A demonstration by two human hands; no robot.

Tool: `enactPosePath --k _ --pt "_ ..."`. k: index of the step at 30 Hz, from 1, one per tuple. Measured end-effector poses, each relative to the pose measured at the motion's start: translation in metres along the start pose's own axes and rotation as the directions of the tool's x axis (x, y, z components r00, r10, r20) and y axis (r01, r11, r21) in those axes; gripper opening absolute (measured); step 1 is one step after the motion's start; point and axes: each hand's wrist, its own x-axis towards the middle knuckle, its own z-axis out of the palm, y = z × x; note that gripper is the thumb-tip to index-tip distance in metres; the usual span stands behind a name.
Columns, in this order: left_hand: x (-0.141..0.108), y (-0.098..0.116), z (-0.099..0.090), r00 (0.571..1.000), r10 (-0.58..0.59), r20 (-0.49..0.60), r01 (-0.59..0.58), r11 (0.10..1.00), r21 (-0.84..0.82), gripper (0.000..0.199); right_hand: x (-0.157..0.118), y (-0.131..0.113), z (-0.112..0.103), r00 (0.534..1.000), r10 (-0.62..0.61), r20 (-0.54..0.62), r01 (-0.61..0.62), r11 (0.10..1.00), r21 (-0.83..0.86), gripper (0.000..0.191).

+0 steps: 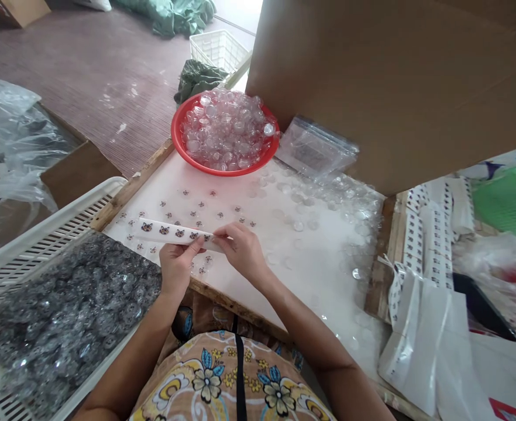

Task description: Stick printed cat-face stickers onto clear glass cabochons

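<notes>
A white strip (157, 229) printed with a row of small dark animal faces is stretched between my hands above the white board (258, 257). My left hand (177, 263) pinches it between thumb and fingers near its middle. The fingers of my right hand (240, 245) are closed on its right end. Small animal-face pieces (201, 204) lie scattered on the board around the strip. Clear round pieces (299, 225) are spread over the board's right part.
Behind the board's middle sits a red bowl (231, 173) heaped with clear pieces, beside a clear plastic bag (317, 146). A white crate (100, 190) of dark shiny pieces stands left. Printed strips (436, 234) lie right; cardboard (372, 82) rises behind.
</notes>
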Motion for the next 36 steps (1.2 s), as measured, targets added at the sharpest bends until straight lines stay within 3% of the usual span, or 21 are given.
enactPosePath --k 4,8,12,15,17,23,29,36 --pt "-0.001 -0.001 0.001 1.000 -0.022 -0.014 0.022 1.000 -0.022 0.026 -0.006 -0.003 0.007 0.997 -0.023 -0.068 0.018 0.997 -0.081 0.012" --pt "-0.001 -0.004 0.003 0.998 -0.066 -0.015 0.065 0.996 -0.061 0.029 -0.008 0.003 -0.007 0.996 0.039 -0.085 -0.031 0.995 0.095 0.009" --pt "0.003 -0.004 -0.001 0.997 -0.064 -0.034 0.061 0.995 -0.082 0.030 -0.007 0.027 -0.038 0.941 0.320 -0.106 -0.286 0.925 0.251 0.010" --pt "0.009 -0.002 -0.006 0.997 -0.057 -0.050 0.052 0.994 -0.100 0.030 -0.011 0.052 -0.055 0.877 0.480 -0.013 -0.472 0.868 0.155 0.012" --pt "0.011 -0.002 -0.008 0.997 -0.053 -0.063 0.046 0.992 -0.114 0.031 -0.014 0.064 -0.059 0.855 0.517 0.043 -0.518 0.854 0.048 0.010" --pt "0.011 -0.002 -0.009 0.996 -0.054 -0.073 0.045 0.992 -0.117 0.033 -0.018 0.071 -0.049 0.847 0.526 0.076 -0.515 0.847 -0.133 0.005" --pt "0.009 -0.001 -0.009 0.995 -0.059 -0.077 0.049 0.991 -0.122 0.033 -0.016 0.073 -0.029 0.910 0.414 0.007 -0.390 0.863 -0.321 0.011" --pt "0.004 -0.001 -0.008 0.997 -0.065 -0.044 0.060 0.993 -0.105 0.034 -0.010 0.072 -0.028 0.929 0.363 -0.078 -0.368 0.872 -0.323 0.026"
